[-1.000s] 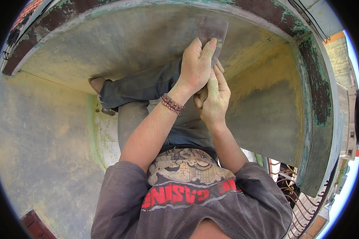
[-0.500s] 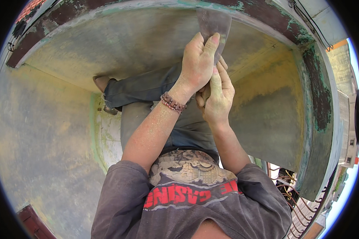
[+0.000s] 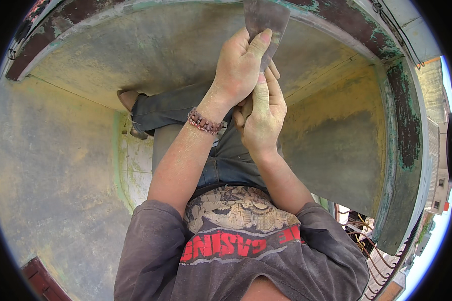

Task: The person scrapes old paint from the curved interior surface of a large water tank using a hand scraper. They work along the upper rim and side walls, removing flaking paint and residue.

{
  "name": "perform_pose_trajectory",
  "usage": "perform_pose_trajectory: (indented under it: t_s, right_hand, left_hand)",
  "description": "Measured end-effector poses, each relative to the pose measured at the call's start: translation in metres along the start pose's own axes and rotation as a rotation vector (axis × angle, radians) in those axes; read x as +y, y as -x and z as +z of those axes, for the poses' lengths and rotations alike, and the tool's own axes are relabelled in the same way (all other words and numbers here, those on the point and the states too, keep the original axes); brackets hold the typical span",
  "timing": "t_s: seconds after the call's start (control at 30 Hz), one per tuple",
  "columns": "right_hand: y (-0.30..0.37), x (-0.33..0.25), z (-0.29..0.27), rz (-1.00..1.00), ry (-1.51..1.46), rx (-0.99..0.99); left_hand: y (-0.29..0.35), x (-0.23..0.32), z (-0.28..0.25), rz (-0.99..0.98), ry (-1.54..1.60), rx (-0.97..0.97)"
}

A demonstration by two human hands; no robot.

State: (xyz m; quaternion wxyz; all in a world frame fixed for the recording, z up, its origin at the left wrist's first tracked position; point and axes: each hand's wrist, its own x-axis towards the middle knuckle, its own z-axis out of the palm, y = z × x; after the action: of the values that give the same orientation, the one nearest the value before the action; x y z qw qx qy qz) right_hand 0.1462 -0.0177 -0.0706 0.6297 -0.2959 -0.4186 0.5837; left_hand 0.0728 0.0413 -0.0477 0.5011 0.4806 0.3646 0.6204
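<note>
A wide, thin metal scraper (image 3: 267, 16) points away from me, its blade flaring toward the top edge of the view. My left hand (image 3: 238, 67), with a beaded bracelet (image 3: 204, 122) at the wrist, is closed around it, thumb pressed along the blade. Just below and to the right, my right hand (image 3: 265, 113) is closed around its lower part, thumb pointing up. The handle is mostly hidden by my fingers. Pale dust coats both hands and my left forearm. Behind the blade are the patchy grey-yellow wall surface (image 3: 196, 47) and a peeling edge.
A maroon and green beam (image 3: 105, 15) with flaking paint curves across the top. A similarly peeling post (image 3: 404, 115) stands at the right. My leg (image 3: 171, 108) stretches left beneath my arms. Curled metal railing (image 3: 371, 251) is at the lower right, a maroon panel (image 3: 42, 281) at the lower left.
Both hands, with the scraper between them, have shifted slightly left and up in the view. The grip looks the same.
</note>
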Motion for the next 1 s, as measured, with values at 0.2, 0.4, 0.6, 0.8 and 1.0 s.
perform_pose_trajectory:
  t_s: [0.2, 0.4, 0.6, 0.8, 1.0]
  right_hand:
    - [-0.001, -0.003, 0.008, 0.006, 0.018, 0.014]
    - [-0.002, -0.005, 0.018, 0.051, 0.003, 0.066]
    - [0.004, -0.001, 0.019, 0.031, 0.008, 0.036]
    - [0.002, 0.001, 0.024, 0.01, -0.008, 0.01]
    - [0.001, -0.001, 0.029, 0.052, -0.037, 0.051]
  left_hand:
    - [-0.001, 0.005, -0.003, -0.037, 0.004, -0.013]
    - [-0.005, 0.004, -0.006, -0.015, -0.045, -0.007]
    - [0.002, 0.007, -0.013, -0.06, -0.018, 0.005]
    - [-0.002, 0.006, -0.019, -0.056, -0.047, 0.001]
    - [-0.004, 0.007, -0.022, -0.047, -0.095, -0.005]
